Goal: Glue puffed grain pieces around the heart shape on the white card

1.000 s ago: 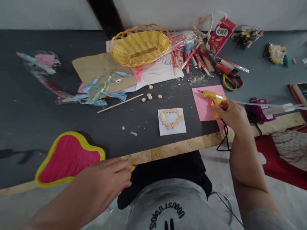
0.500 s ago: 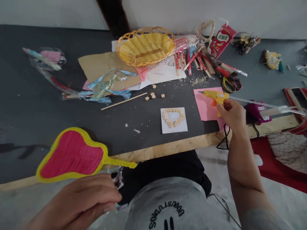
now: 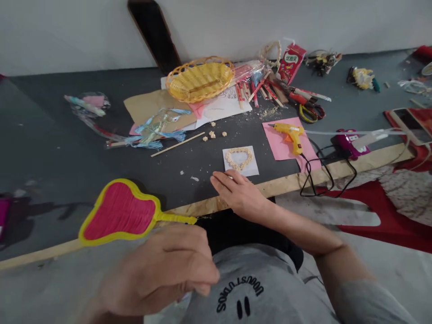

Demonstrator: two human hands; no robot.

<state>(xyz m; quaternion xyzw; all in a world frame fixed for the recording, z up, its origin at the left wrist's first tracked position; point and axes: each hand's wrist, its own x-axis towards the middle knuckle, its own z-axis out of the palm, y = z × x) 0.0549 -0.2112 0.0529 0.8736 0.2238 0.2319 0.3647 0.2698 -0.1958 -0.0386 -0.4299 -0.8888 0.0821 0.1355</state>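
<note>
My right hand (image 3: 241,195) reaches over the front edge of the table with its fingers stretched out, just below the white card (image 3: 251,168). A heart-shaped ring of small cream flowers (image 3: 247,163) lies on that card. I cannot tell whether the fingertips touch the card. Close to the camera, my left hand (image 3: 165,270) hangs in front of my shirt with its fingers curled together; whatever they hold, if anything, is hidden. Left of it lies a heart-shaped pink fan (image 3: 121,209) with a yellow rim and handle. The yellow glue gun (image 3: 292,134) rests on pink paper (image 3: 276,150).
Several loose cream flowers (image 3: 212,134) lie beside a thin stick (image 3: 178,144). Behind them are blue tassels (image 3: 151,135), a yellow wicker basket (image 3: 202,81) and scissors (image 3: 308,112). Black cable (image 3: 324,168) loops over the front edge near a purple device (image 3: 353,144).
My right hand has let go of the glue gun, leaving it on the pink paper, and has moved left to the white card. My left hand has risen and moved right. The view has shifted.
</note>
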